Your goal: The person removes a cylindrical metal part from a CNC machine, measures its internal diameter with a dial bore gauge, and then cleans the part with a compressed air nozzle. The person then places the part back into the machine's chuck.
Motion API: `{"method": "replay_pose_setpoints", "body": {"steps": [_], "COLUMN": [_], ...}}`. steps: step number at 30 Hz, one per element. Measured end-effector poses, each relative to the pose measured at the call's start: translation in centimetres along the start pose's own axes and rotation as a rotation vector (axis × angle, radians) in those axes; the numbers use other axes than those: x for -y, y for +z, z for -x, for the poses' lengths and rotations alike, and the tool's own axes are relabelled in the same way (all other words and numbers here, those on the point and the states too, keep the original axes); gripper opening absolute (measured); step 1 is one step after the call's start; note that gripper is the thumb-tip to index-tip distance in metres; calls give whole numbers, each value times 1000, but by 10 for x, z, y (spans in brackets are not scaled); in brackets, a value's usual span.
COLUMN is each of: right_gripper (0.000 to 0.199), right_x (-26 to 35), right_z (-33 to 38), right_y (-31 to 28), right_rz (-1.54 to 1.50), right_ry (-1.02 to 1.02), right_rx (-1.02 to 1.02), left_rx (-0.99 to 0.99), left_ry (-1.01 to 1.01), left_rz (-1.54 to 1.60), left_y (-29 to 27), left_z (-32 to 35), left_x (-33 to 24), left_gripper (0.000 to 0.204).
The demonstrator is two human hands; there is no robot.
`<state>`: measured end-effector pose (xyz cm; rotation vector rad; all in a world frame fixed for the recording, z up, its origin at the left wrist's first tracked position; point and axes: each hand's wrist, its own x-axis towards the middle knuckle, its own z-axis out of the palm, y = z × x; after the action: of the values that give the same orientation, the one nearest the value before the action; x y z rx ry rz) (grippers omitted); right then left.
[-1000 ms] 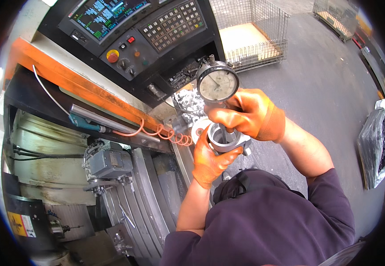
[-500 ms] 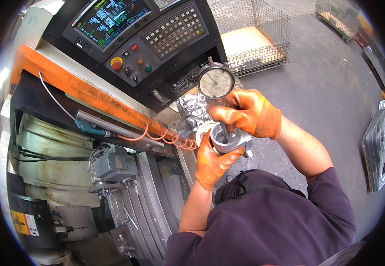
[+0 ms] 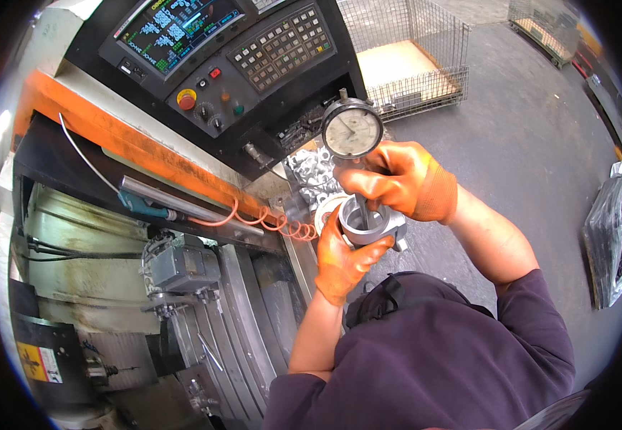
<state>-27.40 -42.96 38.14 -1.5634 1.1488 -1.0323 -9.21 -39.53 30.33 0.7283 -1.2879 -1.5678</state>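
My left hand (image 3: 345,266), in an orange glove, is closed round a grey metal part (image 3: 365,235) with a round bore and a lug on its right side. In my right hand (image 3: 404,183), gloved the same way, is a dial bore gauge (image 3: 352,132). Its round white dial faces up above my fingers, and its stem reaches down into the bore of the part. The gauge's lower tip is hidden inside the bore. My right fingers wrap the stem just under the dial.
A control panel (image 3: 243,93) with screen and keys stands ahead. Left lies an open machine bay with a grey tool unit (image 3: 182,269). A coiled orange air hose (image 3: 275,221) runs beside a pile of metal parts (image 3: 314,175). A wire cage (image 3: 426,86) stands on the floor beyond.
The gauge's dial has shifted and tilted slightly, with my right hand moving a little along with it. My left hand keeps its hold on the metal part.
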Motion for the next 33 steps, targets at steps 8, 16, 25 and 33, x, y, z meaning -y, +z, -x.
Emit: {"method": "replay_pose_setpoints", "body": {"steps": [8,16,25,33], "right_gripper": [24,45,32,27], "right_x": [4,5,-12,-17], "right_z": [40,52,47,22], "right_y": [4,12,39,37], "right_rz": [18,303,146,524], "right_ry": [-334,-429,-433,-751], "right_rx": [18,97,-68,-124], "left_rx": [-430,-636,-650,-543], "left_ry": [420,635,688,529], "left_rz": [-379,-680,-785,-945], "left_y": [-14,-19,-29,-37], "left_z": [1,15,12,7], "left_x": [58,73,82,66], "left_gripper": [88,104,104,97]}}
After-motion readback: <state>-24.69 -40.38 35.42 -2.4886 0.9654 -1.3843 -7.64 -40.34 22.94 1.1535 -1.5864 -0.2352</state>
